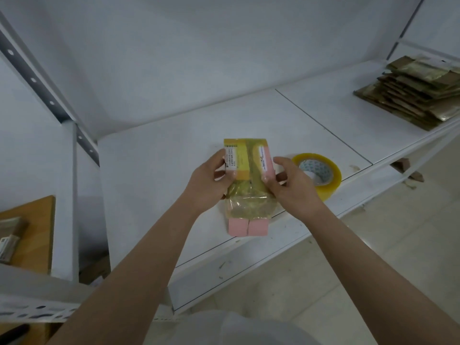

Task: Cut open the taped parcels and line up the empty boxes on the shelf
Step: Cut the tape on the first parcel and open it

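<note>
A small pink parcel (246, 170) wrapped in yellowish clear tape, with white labels on top, is held over the white shelf (154, 175). My left hand (209, 185) grips its left side. On its right side my right hand (291, 185) grips it, fingers on the tape. Loose crumpled tape hangs at the near end, and two pink flaps (247, 227) stick out toward me.
A roll of yellowish packing tape (321, 173) lies on the shelf just right of my right hand. A stack of flattened, taped brown cartons (415, 93) sits at the far right. At the left, a wooden board (32, 232) rests on a lower shelf behind the upright post.
</note>
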The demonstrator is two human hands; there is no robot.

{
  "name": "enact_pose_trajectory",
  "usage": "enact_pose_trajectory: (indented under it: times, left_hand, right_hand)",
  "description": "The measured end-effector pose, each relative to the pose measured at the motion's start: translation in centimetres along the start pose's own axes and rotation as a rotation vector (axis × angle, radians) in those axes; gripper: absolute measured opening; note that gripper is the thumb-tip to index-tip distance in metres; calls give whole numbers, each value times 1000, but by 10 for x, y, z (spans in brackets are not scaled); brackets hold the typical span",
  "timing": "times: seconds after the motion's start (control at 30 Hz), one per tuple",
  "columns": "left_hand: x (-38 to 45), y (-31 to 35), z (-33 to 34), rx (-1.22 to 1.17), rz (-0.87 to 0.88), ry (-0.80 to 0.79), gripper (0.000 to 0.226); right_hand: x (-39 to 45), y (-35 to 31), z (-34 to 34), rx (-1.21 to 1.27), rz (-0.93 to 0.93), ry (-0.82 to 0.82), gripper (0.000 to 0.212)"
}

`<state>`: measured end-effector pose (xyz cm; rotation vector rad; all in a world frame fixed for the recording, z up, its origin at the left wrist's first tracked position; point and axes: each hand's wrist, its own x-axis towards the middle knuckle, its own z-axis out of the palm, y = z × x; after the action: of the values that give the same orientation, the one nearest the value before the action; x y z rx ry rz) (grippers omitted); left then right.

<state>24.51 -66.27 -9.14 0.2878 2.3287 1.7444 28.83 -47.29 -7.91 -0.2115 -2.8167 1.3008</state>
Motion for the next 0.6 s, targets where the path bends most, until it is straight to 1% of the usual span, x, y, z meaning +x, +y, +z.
enact_pose_trajectory:
  times: [0.07, 0.13, 0.17, 0.2, 0.3, 0.33, 0.37, 0.43, 0.47, 0.6]
  left_hand:
    - [-1, -5, 3, 14, 34, 134, 38]
    - [-8, -7, 5, 120, 102, 242, 28]
    - [-14, -7, 7, 175, 130, 267, 27]
    - [-21, -7, 9, 214, 143, 276, 32]
    - [-40, -12, 18, 221, 152, 276, 65]
    - [-44, -15, 22, 212, 157, 282, 70]
    - [-48, -19, 26, 187, 172, 287, 69]
    - [-52, -26, 34, 122, 213, 304, 56]
    - [-54, -29, 37, 115, 225, 325, 54]
    - [-53, -39, 40, 155, 267, 383, 52]
  right_hand:
    - [-3, 4, 1, 42, -77, 6, 47]
    - [-7, 9, 1, 69, -122, 9, 44]
    - [-9, 11, 1, 81, -127, 8, 46]
    - [-12, 12, 0, 88, -130, 4, 51]
    - [-20, 14, 2, 97, -159, -24, 72]
    - [-23, 14, 3, 100, -167, -28, 75]
    - [-25, 15, 5, 100, -174, -27, 76]
    - [-28, 17, 8, 83, -189, -9, 76]
    - [-29, 18, 9, 67, -198, 1, 76]
    - [-32, 24, 11, 11, -241, 41, 77]
